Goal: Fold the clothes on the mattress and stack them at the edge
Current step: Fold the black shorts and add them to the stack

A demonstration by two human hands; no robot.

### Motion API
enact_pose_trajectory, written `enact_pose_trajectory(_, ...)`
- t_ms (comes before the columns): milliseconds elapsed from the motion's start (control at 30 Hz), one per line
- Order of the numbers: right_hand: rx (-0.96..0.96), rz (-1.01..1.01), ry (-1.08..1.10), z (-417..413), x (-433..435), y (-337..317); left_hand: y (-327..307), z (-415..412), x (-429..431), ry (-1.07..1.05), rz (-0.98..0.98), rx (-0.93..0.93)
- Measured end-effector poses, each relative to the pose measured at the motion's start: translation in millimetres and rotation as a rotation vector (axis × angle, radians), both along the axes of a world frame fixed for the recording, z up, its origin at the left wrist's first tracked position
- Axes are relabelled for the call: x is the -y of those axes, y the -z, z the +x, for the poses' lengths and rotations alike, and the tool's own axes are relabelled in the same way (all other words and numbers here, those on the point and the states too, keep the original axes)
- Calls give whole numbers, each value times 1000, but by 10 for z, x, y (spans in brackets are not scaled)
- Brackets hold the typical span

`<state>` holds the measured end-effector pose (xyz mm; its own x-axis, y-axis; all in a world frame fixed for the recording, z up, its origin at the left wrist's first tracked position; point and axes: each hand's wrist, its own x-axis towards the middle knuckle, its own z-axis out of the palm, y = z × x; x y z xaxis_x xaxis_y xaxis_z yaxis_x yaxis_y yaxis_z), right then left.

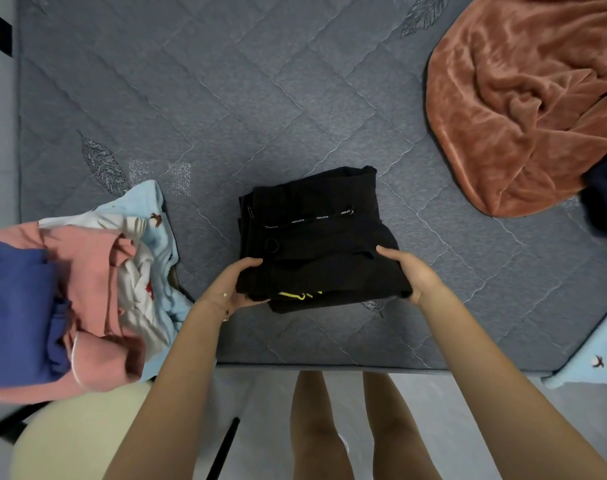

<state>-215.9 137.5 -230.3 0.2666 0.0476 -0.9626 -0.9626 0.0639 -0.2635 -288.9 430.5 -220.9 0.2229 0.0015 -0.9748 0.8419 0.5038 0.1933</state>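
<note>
Two grips, one black pile [312,230].
Left grip [238,287] and right grip [412,275] clamp its sides on the mattress [225,98].

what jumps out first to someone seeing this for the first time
Dead centre, against the grey quilted mattress, is a folded black fabric bundle with a yellow-green streak, gripped at its near corners by the left hand and the right hand. A crumpled rust-orange plush blanket fills the far right corner, and a loose heap of pink, blue and white clothes lies at the left edge.
</note>
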Motion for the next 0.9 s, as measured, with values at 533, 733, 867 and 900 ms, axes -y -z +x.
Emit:
enact_pose_trajectory(533,134,29,200,646,-336,-123,122,400,86,-270,65,-13)
enact_pose_trajectory(733,2,-88,-356,284,119,0,277,-29,137,-422,-66,81)
enact_pose_trajectory(867,-103,78,-290,-44,241,84,305,-157,178,-343,-125,183)
enact_pose_trajectory(900,-116,143,-219,-119,234,101,321,-185,180,-321,-134,203)
